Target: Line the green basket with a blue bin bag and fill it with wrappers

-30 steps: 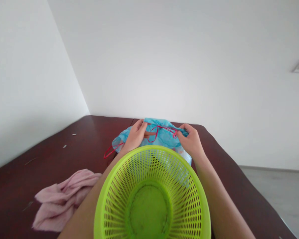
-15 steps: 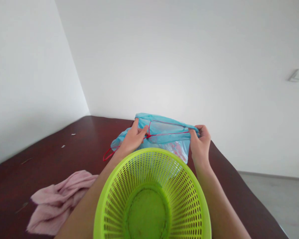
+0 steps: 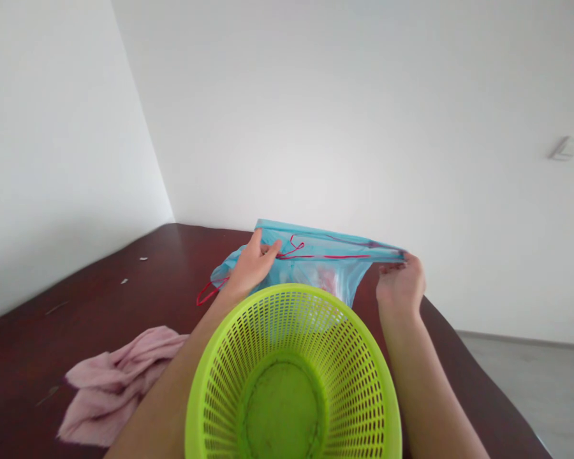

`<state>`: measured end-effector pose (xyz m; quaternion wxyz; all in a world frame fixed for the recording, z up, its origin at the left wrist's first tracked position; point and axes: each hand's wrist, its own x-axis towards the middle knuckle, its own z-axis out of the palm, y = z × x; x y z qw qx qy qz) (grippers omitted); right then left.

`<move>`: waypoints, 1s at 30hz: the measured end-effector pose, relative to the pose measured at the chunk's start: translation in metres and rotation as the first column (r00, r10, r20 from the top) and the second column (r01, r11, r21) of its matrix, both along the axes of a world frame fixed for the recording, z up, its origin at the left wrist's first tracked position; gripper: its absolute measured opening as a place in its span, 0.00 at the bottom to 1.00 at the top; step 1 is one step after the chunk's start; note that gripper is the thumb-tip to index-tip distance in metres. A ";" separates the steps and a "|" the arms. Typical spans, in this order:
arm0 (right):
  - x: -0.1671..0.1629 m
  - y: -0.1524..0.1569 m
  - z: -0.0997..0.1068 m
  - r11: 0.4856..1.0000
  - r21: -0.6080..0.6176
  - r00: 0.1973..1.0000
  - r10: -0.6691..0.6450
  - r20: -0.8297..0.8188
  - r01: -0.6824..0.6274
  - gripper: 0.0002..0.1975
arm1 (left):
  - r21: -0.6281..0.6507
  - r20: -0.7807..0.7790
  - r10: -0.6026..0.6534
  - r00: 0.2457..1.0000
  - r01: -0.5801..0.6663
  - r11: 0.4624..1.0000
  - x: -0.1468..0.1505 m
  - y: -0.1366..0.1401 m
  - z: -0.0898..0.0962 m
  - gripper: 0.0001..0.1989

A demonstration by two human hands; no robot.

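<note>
A thin blue drawstring bag (image 3: 332, 248) is stretched sideways between my two hands behind the basket. My left hand (image 3: 256, 261) grips the bag's left edge, thumb and fingers closed near a red drawstring (image 3: 335, 257). At the right end of the rim, my right hand (image 3: 404, 280) pinches the blue plastic with curled fingers. Something pale and reddish shows through the bag's lower part, too blurred to name. A green slotted plastic basket (image 3: 284, 405) stands nearest me, between my forearms, with nothing in it, and hides the bag's bottom.
A crumpled pink cloth (image 3: 119, 382) lies left on the dark red tabletop (image 3: 172, 287), partly behind my left forearm. Small white scraps (image 3: 143, 259) lie further back. White walls (image 3: 344, 127) rise behind and to the left. Pale floor (image 3: 530, 376) shows past the table's right edge.
My right hand has moved to the right and turned, pulling the bag's rim longer and straighter. The red string's loop by my left hand has loosened. My left hand has barely moved.
</note>
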<state>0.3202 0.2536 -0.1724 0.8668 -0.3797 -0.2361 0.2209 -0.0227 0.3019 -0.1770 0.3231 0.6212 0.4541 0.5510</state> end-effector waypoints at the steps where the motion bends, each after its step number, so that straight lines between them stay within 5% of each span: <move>1: 0.002 0.001 -0.001 0.999 0.016 0.999 0.036 -0.017 -0.035 0.12 | 0.002 -0.048 -0.003 0.999 0.003 1.000 0.001 0.000 0.000 0.26; 3: 0.002 0.000 -0.002 0.998 0.044 0.999 0.044 -0.011 -0.043 0.14 | 0.027 -0.094 -0.043 0.995 0.045 0.999 0.003 0.001 0.001 0.29; 6: -0.006 -0.011 0.004 0.990 0.069 0.980 -0.135 0.144 0.126 0.23 | 0.080 -0.039 -0.161 0.986 0.163 0.983 0.006 -0.001 0.003 0.34; 10: -0.026 -0.035 0.024 0.947 0.126 0.811 -0.318 0.491 0.295 0.23 | 0.109 0.025 -0.241 0.970 0.237 0.966 0.011 -0.007 0.007 0.38; 12: -0.036 -0.046 0.033 0.963 0.097 0.663 -0.244 0.708 0.250 0.15 | 0.104 0.079 -0.281 0.956 0.273 0.957 0.014 -0.010 0.011 0.40; 15: -0.051 -0.050 0.035 0.972 -0.103 0.420 0.005 0.908 0.212 0.10 | 0.119 0.147 -0.331 0.932 0.316 0.941 0.016 -0.013 0.015 0.42; 21: -0.061 -0.037 0.006 0.832 -0.340 0.159 0.300 0.940 0.438 0.15 | 0.076 0.133 -0.251 0.959 0.243 0.967 0.013 -0.008 0.015 0.42; 23: -0.059 -0.034 0.001 0.772 -0.351 0.107 0.350 0.931 0.530 0.19 | 0.049 0.111 -0.176 0.978 0.172 0.984 0.009 -0.004 0.014 0.44; 26: -0.055 -0.033 0.001 0.706 -0.348 0.102 0.367 0.925 0.617 0.31 | 0.031 -0.010 -0.105 0.994 0.105 0.994 0.002 -0.001 0.014 0.33; 30: -0.057 -0.033 0.004 0.693 -0.316 0.104 0.330 0.938 0.649 0.41 | 0.028 -0.254 0.048 0.966 -0.042 0.999 -0.007 -0.006 0.018 0.20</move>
